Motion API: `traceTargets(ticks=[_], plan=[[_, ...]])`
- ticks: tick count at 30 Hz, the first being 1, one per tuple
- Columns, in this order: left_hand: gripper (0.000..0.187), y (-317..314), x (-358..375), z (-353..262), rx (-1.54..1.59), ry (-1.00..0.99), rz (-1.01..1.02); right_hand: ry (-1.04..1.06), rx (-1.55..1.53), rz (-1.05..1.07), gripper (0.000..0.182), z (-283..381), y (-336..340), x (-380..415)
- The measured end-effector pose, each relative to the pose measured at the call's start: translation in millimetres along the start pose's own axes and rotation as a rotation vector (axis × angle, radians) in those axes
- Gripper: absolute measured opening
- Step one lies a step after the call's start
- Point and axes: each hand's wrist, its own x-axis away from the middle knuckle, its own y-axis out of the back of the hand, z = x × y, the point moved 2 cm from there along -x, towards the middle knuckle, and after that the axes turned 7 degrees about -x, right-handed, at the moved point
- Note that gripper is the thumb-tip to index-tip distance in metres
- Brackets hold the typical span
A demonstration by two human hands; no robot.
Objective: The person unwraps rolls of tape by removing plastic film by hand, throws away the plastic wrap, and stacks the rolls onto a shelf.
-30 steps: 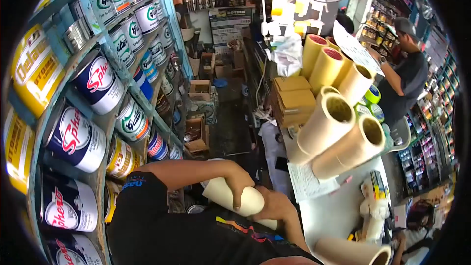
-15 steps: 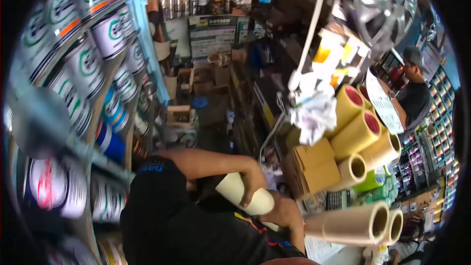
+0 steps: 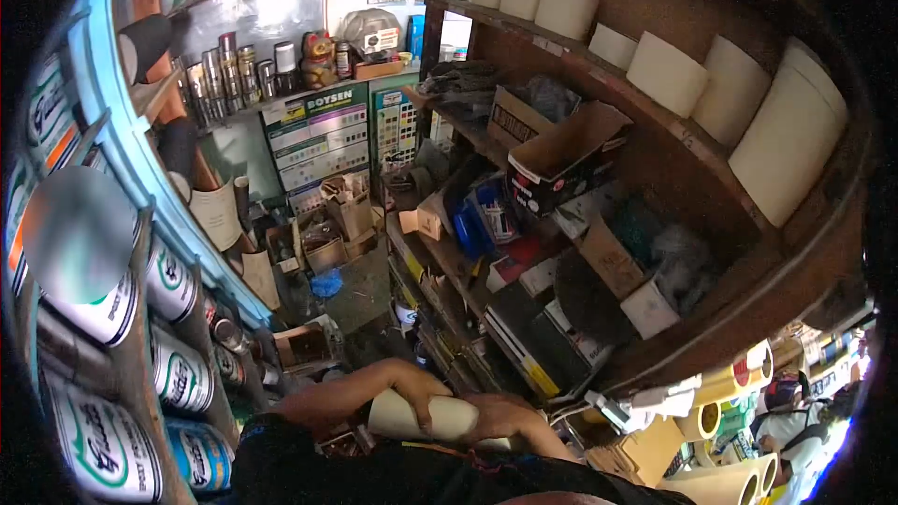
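Close to my body at the bottom of the view lies a cream-coloured roll, roughly level. My left hand wraps over the top of it, with fingers pressed on its middle. My right hand is closed around the roll's right end and hides that end. Part of another pale roll shows just below my right hand. The black shirt I wear is right under the rolls.
Paint cans fill the shelves at the left. A wooden shelf at the right bears several cream rolls, with open boxes below. Small boxes stand on the floor ahead. Yellow rolls and a person are at the lower right.
The view has turned right and up, bringing the right-hand shelf into sight. Both hands still hold the roll, which now lies more level and lower in the view.
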Motion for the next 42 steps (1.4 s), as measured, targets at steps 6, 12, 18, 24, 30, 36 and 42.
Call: traceTargets(ticks=[6,12,18,24,30,36,42], plan=[[0.097,53,4,24,0.013,0.017,0.032,-0.097,-0.217,0.101,0.077,20,45,-34],[0.095,127,42,65,-0.005,0.013,-0.006,-0.101,-0.654,-0.115,0.093,1,75,-55],[0.093,228,153,111,0.025,-0.131,-0.385,-0.073,-0.547,-0.253,0.081,-18,57,-72],[0.091,356,288,77,0.035,-0.579,-1.114,-0.252,-0.236,-0.558,0.064,114,129,-45],[0.089,449,352,1,0.146,-1.282,-1.443,0.344,0.563,-1.754,0.064,317,257,-13],[0.087,497,372,-28,0.339,-1.710,-1.260,-0.068,0.679,-1.734,0.076,364,447,1],[0.088,474,370,-2,0.300,-1.766,-1.109,-0.520,1.248,-1.332,0.054,372,506,-9]])
